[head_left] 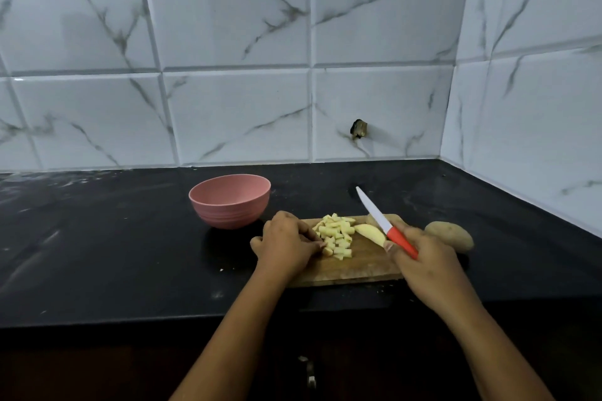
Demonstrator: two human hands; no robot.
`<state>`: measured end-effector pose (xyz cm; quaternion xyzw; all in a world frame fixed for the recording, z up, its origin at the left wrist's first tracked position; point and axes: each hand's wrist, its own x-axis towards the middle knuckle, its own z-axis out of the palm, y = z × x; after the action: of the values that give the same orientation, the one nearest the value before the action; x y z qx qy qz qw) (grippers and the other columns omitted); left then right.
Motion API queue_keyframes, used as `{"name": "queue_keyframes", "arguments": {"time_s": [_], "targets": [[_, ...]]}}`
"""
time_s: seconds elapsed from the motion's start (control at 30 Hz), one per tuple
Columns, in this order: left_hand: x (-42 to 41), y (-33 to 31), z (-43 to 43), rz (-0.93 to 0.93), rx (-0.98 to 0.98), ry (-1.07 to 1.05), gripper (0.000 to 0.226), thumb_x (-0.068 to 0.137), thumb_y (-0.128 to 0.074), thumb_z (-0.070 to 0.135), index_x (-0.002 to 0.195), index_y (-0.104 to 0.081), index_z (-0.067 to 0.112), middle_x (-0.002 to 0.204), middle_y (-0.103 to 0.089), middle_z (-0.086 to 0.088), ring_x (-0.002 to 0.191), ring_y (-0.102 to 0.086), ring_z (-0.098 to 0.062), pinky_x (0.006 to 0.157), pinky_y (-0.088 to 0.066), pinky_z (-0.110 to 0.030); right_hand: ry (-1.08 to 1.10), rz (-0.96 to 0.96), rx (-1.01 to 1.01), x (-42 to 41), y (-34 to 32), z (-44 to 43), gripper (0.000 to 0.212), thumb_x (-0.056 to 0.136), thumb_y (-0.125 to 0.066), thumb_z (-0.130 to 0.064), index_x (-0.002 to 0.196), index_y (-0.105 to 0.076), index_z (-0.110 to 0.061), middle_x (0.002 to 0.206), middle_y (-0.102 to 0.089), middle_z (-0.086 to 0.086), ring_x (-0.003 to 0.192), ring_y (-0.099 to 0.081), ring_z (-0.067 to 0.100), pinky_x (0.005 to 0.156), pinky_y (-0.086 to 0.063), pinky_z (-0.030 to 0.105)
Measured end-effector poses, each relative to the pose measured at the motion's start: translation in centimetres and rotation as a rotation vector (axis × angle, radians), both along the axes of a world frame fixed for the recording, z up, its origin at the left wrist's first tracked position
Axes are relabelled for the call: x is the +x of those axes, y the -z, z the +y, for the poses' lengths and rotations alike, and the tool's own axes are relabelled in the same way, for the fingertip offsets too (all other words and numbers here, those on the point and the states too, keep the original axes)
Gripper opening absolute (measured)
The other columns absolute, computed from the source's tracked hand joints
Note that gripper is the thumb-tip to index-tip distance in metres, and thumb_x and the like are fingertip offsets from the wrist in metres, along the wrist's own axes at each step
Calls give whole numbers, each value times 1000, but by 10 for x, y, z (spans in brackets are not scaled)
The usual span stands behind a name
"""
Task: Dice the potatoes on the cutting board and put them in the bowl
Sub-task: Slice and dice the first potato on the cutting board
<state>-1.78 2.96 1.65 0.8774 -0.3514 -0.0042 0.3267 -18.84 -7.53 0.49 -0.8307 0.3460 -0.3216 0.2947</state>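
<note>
A wooden cutting board (355, 265) lies on the black counter. On it sits a pile of pale diced potato pieces (337, 236) and, to their right, a peeled potato wedge (369, 233). My left hand (286, 242) rests on the board's left end, fingers curled against the pile's left side. My right hand (423, 257) grips a knife (378, 216) by its red handle, the white blade raised and pointing up and left above the wedge. An empty pink bowl (229, 205) stands behind and left of the board.
A whole unpeeled potato (451, 236) lies on the counter just right of the board, behind my right hand. Another brown piece (371, 219) peeks out behind the blade. Tiled walls close the back and right. The counter's front edge (130, 319) runs below my forearms.
</note>
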Motion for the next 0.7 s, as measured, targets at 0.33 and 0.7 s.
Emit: {"name": "queue_keyframes", "arguments": {"time_s": [0.33, 0.7], "targets": [[2, -1, -3, 88, -139, 48, 22, 74, -80, 30, 59, -64, 32, 75, -57, 20, 96, -55, -9, 91, -45, -39, 216, 254, -253, 32, -12, -3, 39, 91, -61, -38, 129, -53, -32, 115, -59, -7, 101, -60, 17, 65, -43, 28], [2, 11, -1, -16, -211, 80, 17, 80, -72, 37, 70, -59, 39, 104, -51, 18, 109, -47, -8, 90, -28, -33, 193, 155, -225, 35, -1, -6, 40, 92, -61, -29, 130, -53, -36, 112, -62, -10, 96, -60, 15, 66, -45, 28]]}}
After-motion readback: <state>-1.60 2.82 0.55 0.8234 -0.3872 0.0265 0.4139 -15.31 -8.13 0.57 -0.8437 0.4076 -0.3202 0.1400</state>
